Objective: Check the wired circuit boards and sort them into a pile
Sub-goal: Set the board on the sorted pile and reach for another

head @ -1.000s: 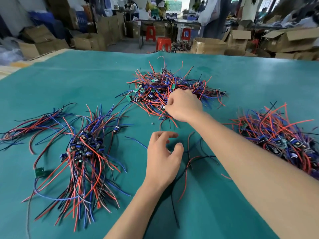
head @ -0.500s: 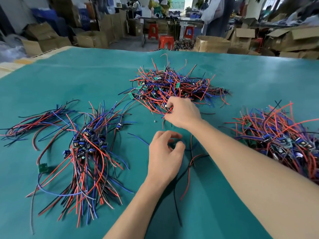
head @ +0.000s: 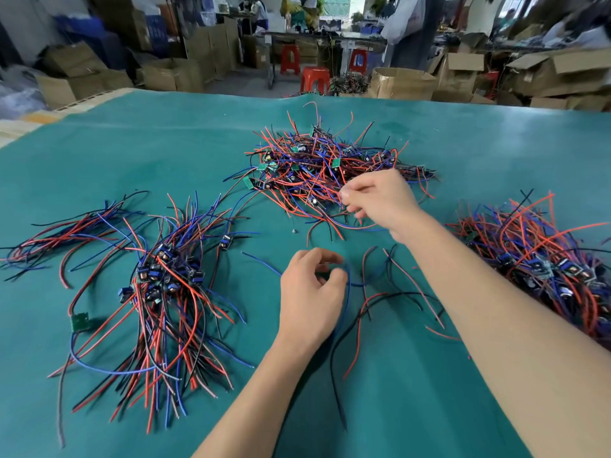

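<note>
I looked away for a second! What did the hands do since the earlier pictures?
The right hand drew back from the middle heap, its fingers pinching wires at the heap's near edge. The left hand stayed loosely curled over the loose wires. The left pile and right pile did not move.

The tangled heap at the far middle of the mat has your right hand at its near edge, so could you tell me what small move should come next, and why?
Probably lift the right hand slowly toward you to draw one board free. Its fingers are curled at the near edge of the tangled heap, apparently pinching wires, and the wires cross closely there, so a quick pull might drag others along. The left hand waits nearby over loose wires.
</note>
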Available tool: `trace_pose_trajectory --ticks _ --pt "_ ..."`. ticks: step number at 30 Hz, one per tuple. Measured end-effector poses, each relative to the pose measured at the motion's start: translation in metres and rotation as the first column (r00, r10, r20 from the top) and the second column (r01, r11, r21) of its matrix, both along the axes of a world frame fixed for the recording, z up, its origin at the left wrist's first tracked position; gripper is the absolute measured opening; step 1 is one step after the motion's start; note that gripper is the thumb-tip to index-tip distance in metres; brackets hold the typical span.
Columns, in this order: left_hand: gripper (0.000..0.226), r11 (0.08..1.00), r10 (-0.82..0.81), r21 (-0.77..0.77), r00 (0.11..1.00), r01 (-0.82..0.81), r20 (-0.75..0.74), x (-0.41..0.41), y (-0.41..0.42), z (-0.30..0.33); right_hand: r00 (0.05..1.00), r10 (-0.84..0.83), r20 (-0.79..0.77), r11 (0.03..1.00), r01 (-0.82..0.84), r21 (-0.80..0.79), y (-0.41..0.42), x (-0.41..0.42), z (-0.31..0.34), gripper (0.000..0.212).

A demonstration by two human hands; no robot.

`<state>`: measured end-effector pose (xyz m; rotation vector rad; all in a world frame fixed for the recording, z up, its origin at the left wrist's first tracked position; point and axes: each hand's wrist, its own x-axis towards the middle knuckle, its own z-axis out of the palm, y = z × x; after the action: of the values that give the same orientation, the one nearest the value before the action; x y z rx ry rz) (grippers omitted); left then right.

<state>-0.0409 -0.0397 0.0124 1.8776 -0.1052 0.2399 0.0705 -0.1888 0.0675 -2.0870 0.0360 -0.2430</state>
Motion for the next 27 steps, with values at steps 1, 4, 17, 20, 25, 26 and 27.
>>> trace_pose_trajectory --ticks 1,4,17,20,25,26,27 --pt "0.019 1.000 0.002 -0.004 1.000 -0.002 -0.005 0.000 0.000 0.000 1.000 0.008 0.007 0.996 -0.009 0.085 -0.005 -0.005 0.002 0.018" --pt "0.019 1.000 0.010 -0.003 1.000 -0.010 -0.015 0.001 0.001 0.000 0.999 0.035 -0.001 0.957 -0.033 0.290 -0.014 -0.023 0.006 0.014" --pt "0.018 0.943 -0.187 -0.299 0.975 0.143 -0.123 0.000 0.003 0.003 0.860 0.510 0.009 0.740 -0.444 0.505 -0.009 -0.147 -0.011 0.021" --pt "0.016 0.918 -0.176 -0.382 0.973 0.108 -0.148 0.000 0.004 0.004 0.786 0.615 -0.065 0.703 -0.509 0.497 -0.012 -0.145 -0.017 0.029" --pt "0.016 0.870 -0.178 -0.484 0.975 0.093 -0.132 0.001 0.008 0.004 0.759 0.630 -0.162 0.724 -0.500 0.475 -0.023 -0.143 -0.018 0.042" --pt "0.016 0.867 -0.177 -0.489 0.977 0.096 -0.122 0.001 0.007 0.005 0.872 0.462 -0.162 0.848 -0.380 0.369 -0.021 -0.141 -0.022 0.030" --pt "0.015 0.865 -0.183 -0.491 0.977 0.105 -0.112 0.001 0.007 0.005 0.957 0.255 -0.140 0.944 -0.216 0.248 -0.016 -0.140 -0.026 0.020"
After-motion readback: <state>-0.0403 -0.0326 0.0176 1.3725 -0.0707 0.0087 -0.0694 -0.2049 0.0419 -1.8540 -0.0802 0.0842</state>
